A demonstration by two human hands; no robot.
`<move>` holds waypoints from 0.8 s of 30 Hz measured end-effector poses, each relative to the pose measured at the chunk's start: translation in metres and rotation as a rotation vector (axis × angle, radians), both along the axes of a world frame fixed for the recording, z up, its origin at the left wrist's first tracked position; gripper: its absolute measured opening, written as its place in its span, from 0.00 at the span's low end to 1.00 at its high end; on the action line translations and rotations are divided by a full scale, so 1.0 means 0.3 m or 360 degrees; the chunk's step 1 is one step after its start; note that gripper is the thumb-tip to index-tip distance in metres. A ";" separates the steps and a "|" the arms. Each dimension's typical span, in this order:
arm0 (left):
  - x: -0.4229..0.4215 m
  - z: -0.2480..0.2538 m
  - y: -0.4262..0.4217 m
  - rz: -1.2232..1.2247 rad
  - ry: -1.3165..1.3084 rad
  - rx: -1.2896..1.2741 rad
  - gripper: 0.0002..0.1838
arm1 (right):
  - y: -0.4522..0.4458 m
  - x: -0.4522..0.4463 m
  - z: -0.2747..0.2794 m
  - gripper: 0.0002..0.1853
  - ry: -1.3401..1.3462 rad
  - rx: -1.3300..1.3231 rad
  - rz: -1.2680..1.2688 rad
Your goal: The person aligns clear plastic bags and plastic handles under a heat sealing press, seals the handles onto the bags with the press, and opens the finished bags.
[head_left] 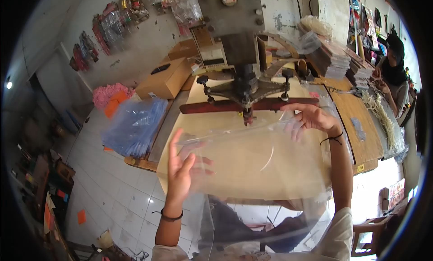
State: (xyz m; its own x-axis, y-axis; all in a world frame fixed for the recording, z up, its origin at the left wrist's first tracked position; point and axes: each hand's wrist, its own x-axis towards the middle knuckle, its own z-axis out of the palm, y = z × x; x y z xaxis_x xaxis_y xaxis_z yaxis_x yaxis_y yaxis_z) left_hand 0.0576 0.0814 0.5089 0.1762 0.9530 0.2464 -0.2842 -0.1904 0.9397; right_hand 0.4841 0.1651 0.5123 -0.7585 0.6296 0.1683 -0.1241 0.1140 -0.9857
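A large clear plastic sheet [243,166] is stretched between my two hands above the tan work surface, its lower part hanging down in front of my legs. My left hand [181,168] holds its left side, with some fingers showing through the film. At the upper right corner, my right hand [311,119] grips the sheet, the index finger reaching along the top. Just beyond the sheet's upper edge stands a press machine [246,85] with a dark red bar [203,107] across the tan board [216,121].
Stacked bluish plastic sheets [135,125] lie left of the machine, beside a cardboard box [164,78] and pink material [110,95]. Piled flat packs [331,58] and a strand bundle [379,112] are to the right. Another person [397,76] sits at far right, near a wooden chair [370,234].
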 end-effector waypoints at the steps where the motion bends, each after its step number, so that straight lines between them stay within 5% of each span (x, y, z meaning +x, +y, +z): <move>1: -0.015 -0.108 0.061 0.0104 0.0235 0.0142 0.37 | 0.013 0.006 -0.012 0.61 -0.0144 -0.0053 0.0026; 3: -0.027 -0.271 0.138 0.0298 0.0708 0.0421 0.34 | 0.019 -0.015 -0.051 0.67 -0.0484 -0.0111 -0.0009; 6: -0.008 -0.269 0.138 0.0391 0.1239 0.0583 0.37 | 0.013 -0.090 -0.063 0.70 -0.1282 0.0234 -0.0333; 13: -0.096 -0.252 0.322 -0.0066 0.1049 0.0458 0.25 | 0.021 -0.133 -0.092 0.36 -0.1216 0.0468 -0.0313; 16: -0.084 -0.256 0.324 0.0021 0.1219 0.0645 0.18 | 0.016 -0.140 -0.070 0.27 -0.1210 0.0388 -0.0358; 19: -0.080 -0.264 0.348 0.0190 0.1304 0.0960 0.12 | 0.039 -0.112 -0.100 0.22 -0.1100 0.0202 -0.0328; 24: -0.096 -0.274 0.333 0.0165 0.1273 0.0458 0.11 | 0.020 -0.132 -0.093 0.16 -0.1109 0.0017 -0.0448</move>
